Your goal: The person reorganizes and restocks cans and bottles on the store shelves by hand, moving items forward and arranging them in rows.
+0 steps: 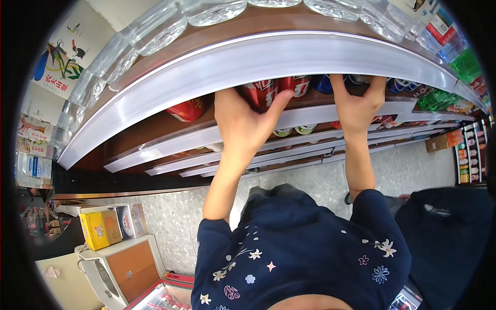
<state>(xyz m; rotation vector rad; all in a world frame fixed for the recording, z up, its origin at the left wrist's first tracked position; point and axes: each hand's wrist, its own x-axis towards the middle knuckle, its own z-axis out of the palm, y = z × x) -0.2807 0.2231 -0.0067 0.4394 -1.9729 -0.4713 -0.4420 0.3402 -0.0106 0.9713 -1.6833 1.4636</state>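
Observation:
Both of my hands reach under the top shelf's pale edge strip (268, 51) to the shelf below. My left hand (240, 121) is at red cans (260, 94), its thumb across the front of one and its fingers hidden behind the strip. Another red can (187, 110) lies to its left. My right hand (357, 106) has thumb and a finger spread around dark cans or bottles (356, 81); its fingertips are hidden under the strip. Blue items (324, 84) are beside it.
Clear bottles (217, 11) line the top shelf. Green bottles (439, 99) stand at the right. Lower shelves hold more drinks. Behind me are a yellow box (97, 230) on a cabinet (132, 268), and a person in dark clothes (449, 243) at the right.

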